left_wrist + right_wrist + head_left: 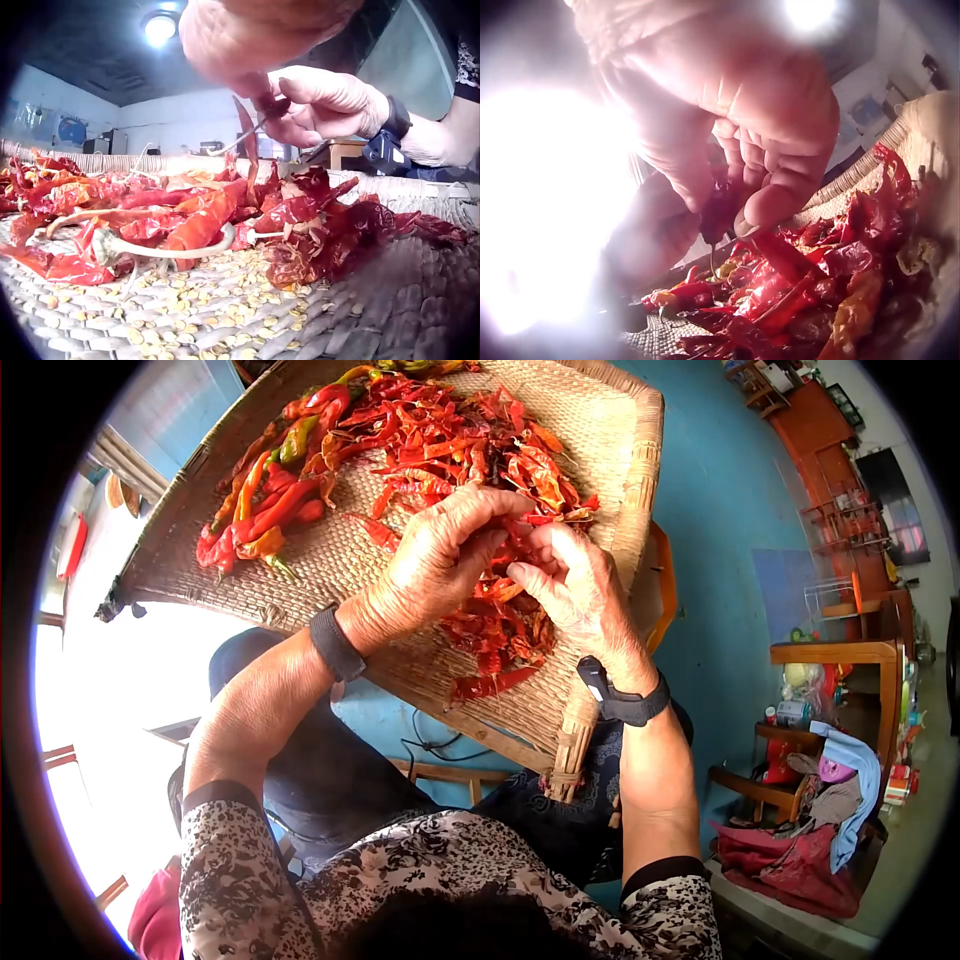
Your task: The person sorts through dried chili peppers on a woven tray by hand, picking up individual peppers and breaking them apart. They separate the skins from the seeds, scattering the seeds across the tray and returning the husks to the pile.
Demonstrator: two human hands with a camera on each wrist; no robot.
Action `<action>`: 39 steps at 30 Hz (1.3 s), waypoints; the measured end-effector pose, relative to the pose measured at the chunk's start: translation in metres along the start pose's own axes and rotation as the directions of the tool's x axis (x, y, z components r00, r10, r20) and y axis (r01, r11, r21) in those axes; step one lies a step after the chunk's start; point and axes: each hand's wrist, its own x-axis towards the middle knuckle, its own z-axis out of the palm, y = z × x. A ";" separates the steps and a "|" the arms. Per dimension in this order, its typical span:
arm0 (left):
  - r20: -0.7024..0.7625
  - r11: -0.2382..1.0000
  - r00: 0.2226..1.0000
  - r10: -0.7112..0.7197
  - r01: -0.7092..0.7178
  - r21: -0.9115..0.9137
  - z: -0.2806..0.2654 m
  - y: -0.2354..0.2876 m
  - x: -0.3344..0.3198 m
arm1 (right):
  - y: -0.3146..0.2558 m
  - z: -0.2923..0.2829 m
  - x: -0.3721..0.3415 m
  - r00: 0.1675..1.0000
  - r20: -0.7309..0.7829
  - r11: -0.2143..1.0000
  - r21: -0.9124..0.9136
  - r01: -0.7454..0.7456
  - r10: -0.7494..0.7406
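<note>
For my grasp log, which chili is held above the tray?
The dark red chili between left hand and right hand; the other chilies lie on the tray.

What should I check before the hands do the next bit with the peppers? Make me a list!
1. Dark-red, wrinkled dried pepper pinched by the bare right hand: ok.
2. Bare left hand close by to help: ok.
3. Shallow, tan woven tray underneath: ok.
4. Tray free of loose, flat yellow seeds: not ok, they're scattered there.
5. Pepper's inside clean: cannot tell, fingers hide much of it.
</note>
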 end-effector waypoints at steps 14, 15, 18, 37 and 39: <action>0.498 0.926 0.853 0.154 -0.300 0.228 0.012 0.019 -0.028 | 0.036 -0.094 -0.026 0.886 -0.450 0.980 -0.097 -0.174 0.113; 0.554 0.926 0.821 0.137 -0.305 0.223 0.013 0.021 -0.033 | 0.039 -0.098 -0.029 0.875 -0.472 0.954 -0.198 -0.226 0.109; 0.687 0.837 0.702 0.188 -0.480 0.262 0.017 0.017 -0.044 | 0.048 -0.115 -0.041 0.855 -0.473 0.749 -0.482 -0.455 0.215; 0.165 0.960 0.964 -0.208 0.168 0.225 -0.013 0.007 -0.003 | 0.030 -0.030 -0.012 0.966 0.246 0.752 -0.622 0.220 -0.080; 0.060 0.959 0.961 -0.270 0.263 0.106 -0.015 0.002 -0.001 | 0.043 -0.020 -0.021 0.980 0.161 0.889 -0.424 0.173 -0.114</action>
